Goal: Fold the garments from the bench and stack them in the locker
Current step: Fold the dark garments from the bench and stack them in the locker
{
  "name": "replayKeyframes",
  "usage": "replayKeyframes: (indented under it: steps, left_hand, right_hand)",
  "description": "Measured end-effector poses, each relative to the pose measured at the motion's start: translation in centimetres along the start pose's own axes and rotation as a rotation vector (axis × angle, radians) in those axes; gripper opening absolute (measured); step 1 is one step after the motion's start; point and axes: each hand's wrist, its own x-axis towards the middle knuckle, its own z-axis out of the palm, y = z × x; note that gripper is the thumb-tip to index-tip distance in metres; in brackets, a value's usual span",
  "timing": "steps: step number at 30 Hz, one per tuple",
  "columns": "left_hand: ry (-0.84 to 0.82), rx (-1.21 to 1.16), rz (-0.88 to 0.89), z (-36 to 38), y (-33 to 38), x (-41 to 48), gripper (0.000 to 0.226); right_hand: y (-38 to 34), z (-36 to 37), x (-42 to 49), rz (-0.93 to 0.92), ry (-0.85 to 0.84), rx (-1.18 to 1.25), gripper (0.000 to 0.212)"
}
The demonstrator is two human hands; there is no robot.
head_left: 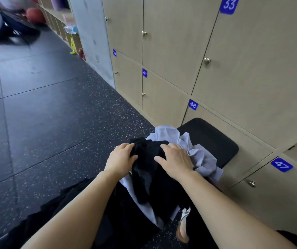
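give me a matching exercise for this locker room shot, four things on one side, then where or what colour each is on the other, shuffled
1 black garment
2 pale grey garment
3 bench
4 label 48

a blue, on a locker door
b under the left hand and right hand
c black pad carrying the pile
d crumpled, partly beneath the black garment

Pairs: 1-b, 2-d, 3-c, 4-a

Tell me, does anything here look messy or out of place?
Yes: the black fabric garment and pale grey fabric garment lie crumpled in one heap on the black padded bench, partly hanging off its edge, unfolded.
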Motion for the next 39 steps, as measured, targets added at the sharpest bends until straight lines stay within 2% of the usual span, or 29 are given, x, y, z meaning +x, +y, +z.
replayKeyframes:
  steps: [5, 8, 11, 15, 18, 20, 23, 25, 28, 31, 34, 37, 39]
  left_hand:
    - [-0.050, 0.063, 0.081, 1.0, -0.6, 1.7, 0.061]
    - [-0.119, 0.145, 0.098, 1.2, -0.4, 2.4, 0.063]
    - [-0.115, 0.165, 0.115, 0.6, -0.1, 2.5, 0.060]
    - [-0.045, 0.048, 0.135, -1.0, -0.1, 2.2, 0.036]
    - [-0.001, -0.116, 0.170, -3.1, 0.7, 1.6, 0.025]
    - [0.007, -0.248, 0.172, -4.7, 2.0, 0.8, 0.019]
    - [-0.015, -0.503, 0.144, -7.2, 4.3, -0.6, 0.021]
    - [-0.021, -0.636, 0.148, -8.9, 5.9, -1.5, 0.038]
    - [-0.050, -0.746, 0.218, -11.7, 9.0, -3.1, 0.037]
    - [-0.080, -0.878, 0.291, -14.6, 11.9, -4.6, 0.046]
    - [-0.052, -0.945, 0.344, -17.3, 15.0, -5.8, 0.017]
    - [-0.007, -1.002, 0.411, -19.5, 18.3, -6.7, 0.003]
    - [0.017, -1.037, 0.442, -20.7, 20.3, -6.7, 0.026]
  right_hand:
    - [-0.8, 2.0, 1.7, 0.061, -0.058, -0.031, 0.049]
    - [-0.6, 2.2, 1.9, 0.039, -0.017, 0.004, 0.030]
    - [-0.6, 1.5, 1.8, -0.035, 0.022, 0.091, 0.016]
    - [-0.7, -0.4, 0.9, 0.016, 0.006, 0.342, 0.014]
    - [-0.5, -2.5, -0.5, 0.044, 0.061, 0.525, 0.005]
    - [-0.3, -4.1, -1.6, 0.045, 0.122, 0.614, 0.015]
    - [0.2, -6.9, -3.5, 0.035, 0.197, 0.707, 0.019]
    - [0.4, -9.0, -5.0, 0.021, 0.241, 0.772, 0.014]
    - [0.6, -12.4, -7.2, -0.014, 0.330, 0.851, 0.015]
    - [0.8, -15.9, -9.0, -0.051, 0.397, 0.893, 0.015]
    - [1.0, -19.7, -10.3, -0.112, 0.479, 0.912, 0.017]
    - [1.1, -23.5, -11.7, -0.141, 0.544, 0.986, 0.011]
    - [1.2, -25.7, -12.8, -0.152, 0.541, 1.082, 0.018]
